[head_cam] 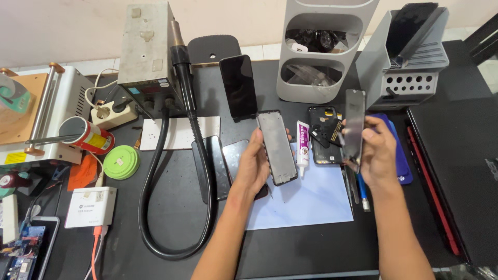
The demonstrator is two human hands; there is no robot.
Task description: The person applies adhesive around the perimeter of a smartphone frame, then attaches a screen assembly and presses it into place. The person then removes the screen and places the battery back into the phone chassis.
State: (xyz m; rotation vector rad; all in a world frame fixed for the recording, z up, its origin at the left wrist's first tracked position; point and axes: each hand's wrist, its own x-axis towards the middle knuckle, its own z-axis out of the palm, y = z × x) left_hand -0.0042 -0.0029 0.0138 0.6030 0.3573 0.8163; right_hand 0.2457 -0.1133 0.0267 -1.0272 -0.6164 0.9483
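Two hands were in view above the black tabletop (311,249). The left hand (254,166) gripped one phone frame (277,148) by its long edge, fingers curled behind it, held over one pale blue sheet (311,202). The right hand (378,150) pinched one dark screen panel (355,127), held upright and edge-on. Between them lay one glue tube (303,142) and one open phone back (321,132). One phone (238,87) leaned upright behind. One black hose (155,207) looped at left.

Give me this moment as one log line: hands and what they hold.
left hand: holds phone frame, upright | right hand: holds dark screen panel, edge-on | below: pale blue mat | glue tube between
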